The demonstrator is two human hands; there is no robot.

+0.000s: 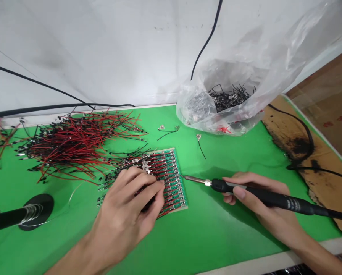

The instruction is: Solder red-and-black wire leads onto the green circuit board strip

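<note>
The circuit board (180,179) is laid on the green work surface (216,244), in front of the person and just left of the soldering iron's tip. Rows of red wires (168,203) are set across its face, side by side, their right ends at small metallic spots near the board's right edge.

The soldering iron (255,195) is gripped by the right hand (254,191), the fingers being closed around its black handle. Its metal tip is pointed leftward and held at the board's right edge; whether contact is made cannot be told.

The left hand (136,198) is placed palm down over the left part of the board. Its fingers are curled, with thumb and forefinger brought together above the red wires; whether a wire is pinched between them is hidden. A silvery metal piece (146,166) is seen just beyond the knuckles.

A heap of red and black leads (73,143) is spread on the surface, left of and beyond the board. A black spool (36,212) wound with thin wire is seen at far left. Black pieces (231,97) are contained in a clear plastic bag (242,124) at the back right. Scorched cardboard (298,141) is laid at right, crossed by a black cable (310,139).
</note>
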